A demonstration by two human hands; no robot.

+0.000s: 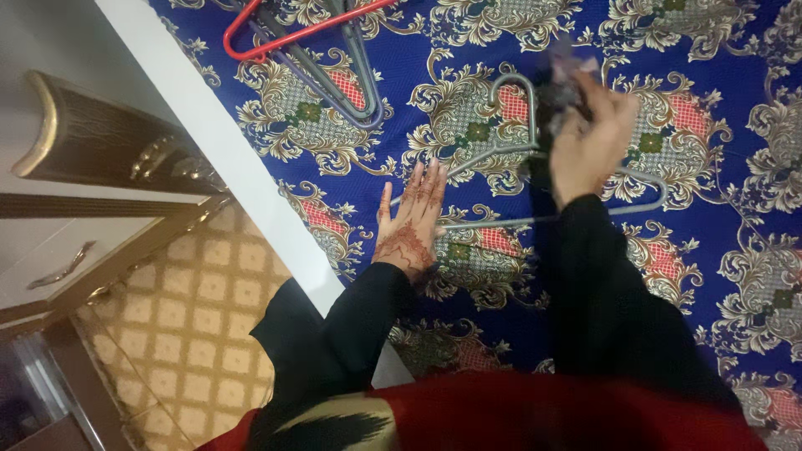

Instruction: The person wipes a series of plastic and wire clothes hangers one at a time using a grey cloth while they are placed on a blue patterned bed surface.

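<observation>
Dark garment: a small bunch of dark, soft cloth, blurred; it sits above the upper part of the grey hanger, in the right hand's fingers.
Right hand: raised over the bedspread, fingers curled and pinched on the dark garment; black sleeve runs back toward the body.
Grey hanger: thin, smooth, rounded triangle with a hook at its top, lying flat on the bedspread; its long bar passes under the right wrist, its left corner just beside the left fingertips.
Left hand: flat, palm down, fingers straight and close together, pressing the bedspread and holding nothing; reddish-brown patterned dye on its back and fingers.
Bedspread: blue fabric with gold scrollwork and red-green lattice patches, spread smooth; wide open stretch to the right of the hands.
Other hangers: a red hanger and a second grey one overlap at the top, well apart from both hands.
Mattress edge: white band running diagonally, near the left hand.
Left side: dark carved furniture with gold trim, a drawer with a metal handle, cream diamond-tiled floor below.
</observation>
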